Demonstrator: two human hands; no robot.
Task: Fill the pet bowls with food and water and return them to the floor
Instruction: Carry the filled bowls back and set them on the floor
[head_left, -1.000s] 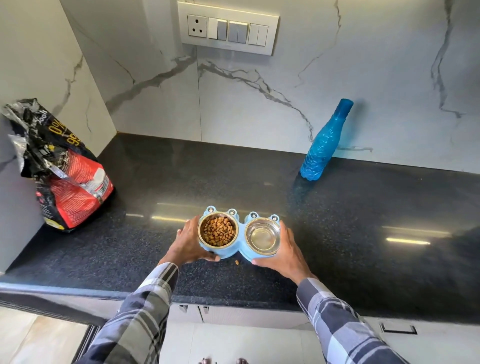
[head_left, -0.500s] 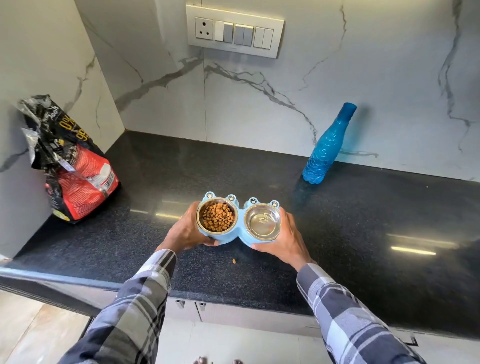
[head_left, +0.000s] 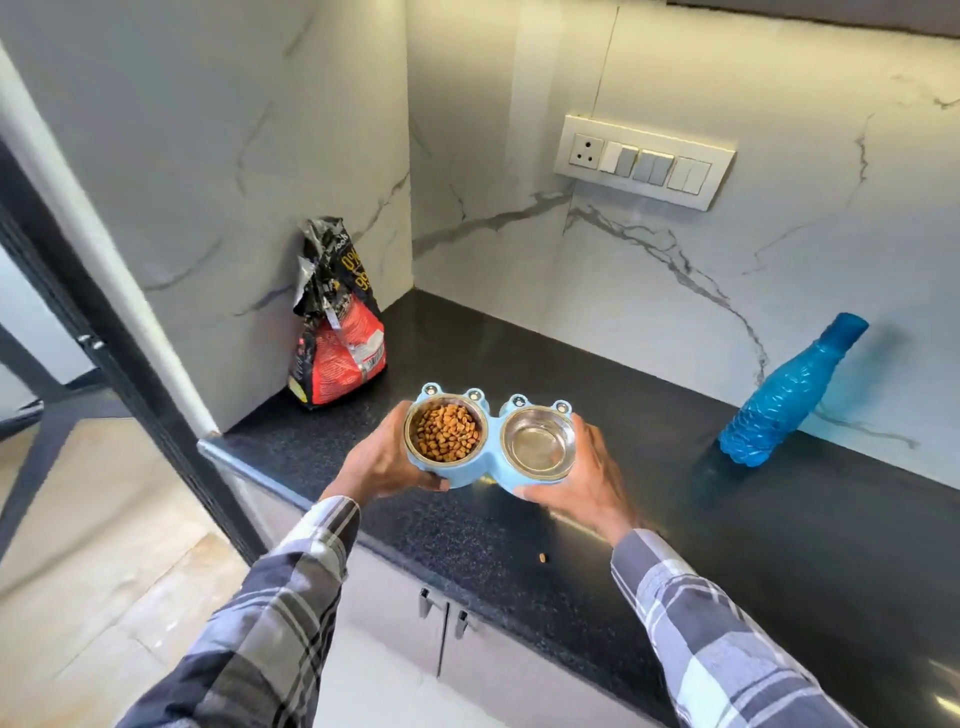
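One red-and-black pet food bag (head_left: 337, 332) stands far left on the black counter (head_left: 779, 519). The left hand (head_left: 382, 467) and right hand (head_left: 582, 480) grip one light-blue double feeder (head_left: 491, 465) above the counter's near edge: kibble bowl (head_left: 445, 434) left, steel bowl (head_left: 540, 444) right. One blue bottle (head_left: 789, 395) stands far right.

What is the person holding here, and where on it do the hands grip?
Both hands hold the blue double pet bowl stand by its ends: the left hand grips the kibble-bowl end, the right hand the other end.

Home kitchen: black granite counter (head_left: 779, 519), marble-look backsplash (head_left: 675, 291), switch panel (head_left: 644, 161), cabinets (head_left: 467, 665).
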